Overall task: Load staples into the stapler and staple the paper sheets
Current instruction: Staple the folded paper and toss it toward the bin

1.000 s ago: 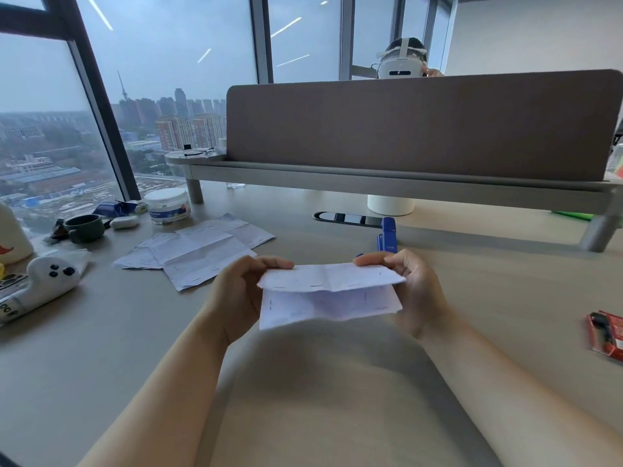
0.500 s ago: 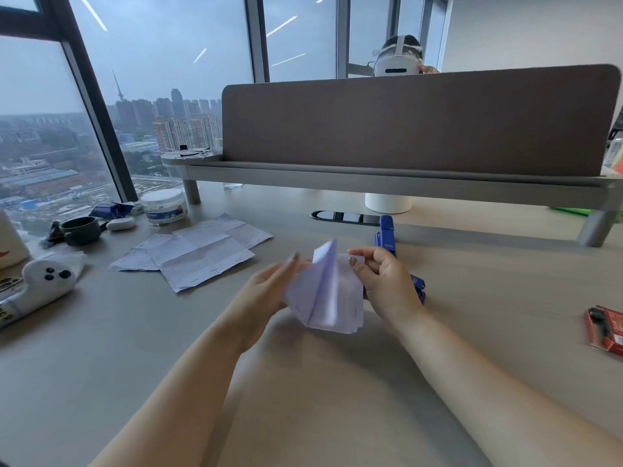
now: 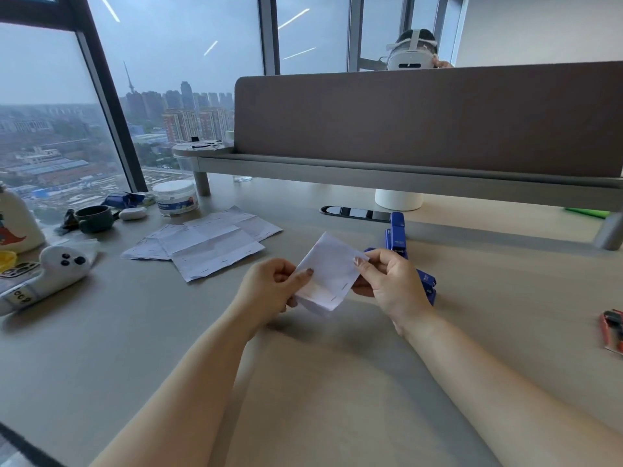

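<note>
White folded paper sheets (image 3: 328, 276), held up just above a pale wooden desk (image 3: 337, 382) at centre frame, tilted with one corner pointing up and away. Pinched on the left edge by the left hand (image 3: 273, 289), thumb on top and fingers curled underneath, closed on the paper. Pinched on the right edge by the right hand (image 3: 392, 286), thumb pressed across the upper right corner, fingers behind, likewise closed on the paper. Small dark staple marks visible along the lower right edge of the held sheets. Both bare forearms reaching in from the bottom of the frame.

Blue stapler (image 3: 397, 235) lying on the desk just behind the right hand, opened out, one arm standing up and away towards the divider, the other partly hidden behind the hand and showing again at its right side. Impossible to tell whether staples sit inside.

More white sheets (image 3: 209, 244), creased and spread flat, on the desk to the left, well apart from the hands. Further left: a dark green mug (image 3: 94, 218), a round white tub (image 3: 175, 198), a white plush toy (image 3: 57, 267) with dark eyes. Red and black object (image 3: 613, 330) at the far right edge, cut off by the frame. Brown desk divider (image 3: 428, 117) across the back, and above it the top of another person's head wearing a white headset (image 3: 409, 55). Tall windows on the left, with a hazy city skyline beyond.
</note>
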### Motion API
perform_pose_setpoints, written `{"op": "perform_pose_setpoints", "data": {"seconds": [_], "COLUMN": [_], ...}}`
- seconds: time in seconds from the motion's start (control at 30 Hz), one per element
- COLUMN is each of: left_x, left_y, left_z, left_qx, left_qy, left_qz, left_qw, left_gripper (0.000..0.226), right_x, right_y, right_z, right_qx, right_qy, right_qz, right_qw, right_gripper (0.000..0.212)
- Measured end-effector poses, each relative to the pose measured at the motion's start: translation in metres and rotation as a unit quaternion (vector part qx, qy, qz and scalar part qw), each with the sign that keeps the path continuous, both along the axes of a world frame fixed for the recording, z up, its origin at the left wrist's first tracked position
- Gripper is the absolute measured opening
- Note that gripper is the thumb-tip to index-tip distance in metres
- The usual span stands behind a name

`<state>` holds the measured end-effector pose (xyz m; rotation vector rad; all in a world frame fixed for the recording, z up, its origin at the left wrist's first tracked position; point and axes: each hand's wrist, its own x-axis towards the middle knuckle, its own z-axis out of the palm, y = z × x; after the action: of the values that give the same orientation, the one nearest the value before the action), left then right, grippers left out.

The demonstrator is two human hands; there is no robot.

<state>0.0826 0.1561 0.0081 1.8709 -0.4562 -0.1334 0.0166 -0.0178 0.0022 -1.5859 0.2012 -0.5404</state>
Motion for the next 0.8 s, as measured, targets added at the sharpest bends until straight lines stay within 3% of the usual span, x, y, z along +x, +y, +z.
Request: {"op": "perform_pose_setpoints", "data": {"seconds": [0.07,0.2,0.37,0.6,0.8], "left_x": [-0.002,-0.008,-0.023,-0.040,-0.080], "left_y": [0.002,0.008,0.035,0.168,0.292], "left_z": [0.003,0.011,0.013,0.026,0.031], "left_qx": [-0.002,-0.096,-0.146,-0.110,-0.102], "left_qy": [-0.002,0.053,0.090,0.091,0.096], "left_qz": [-0.007,-0.041,-0.035,0.061,0.174], "left_qw": [1.000,0.993,0.985,0.988,0.975], "left_gripper": [0.025,0.034,0.036,0.017,0.012], "right_x": [-0.002,-0.008,-0.012,0.008,0.025], "right_y": [0.002,0.009,0.033,0.139,0.259], "right_z": [0.003,0.012,0.017,0.018,0.025], "right_qx": [-0.015,-0.036,-0.030,-0.032,-0.057], "right_qy": [-0.001,-0.014,-0.011,0.008,0.011], "right_qz": [-0.015,-0.018,0.017,0.177,0.312], "right_qw": [1.000,0.999,0.999,0.984,0.948], "right_gripper": [0.008,0.017,0.016,0.020,0.013]}}
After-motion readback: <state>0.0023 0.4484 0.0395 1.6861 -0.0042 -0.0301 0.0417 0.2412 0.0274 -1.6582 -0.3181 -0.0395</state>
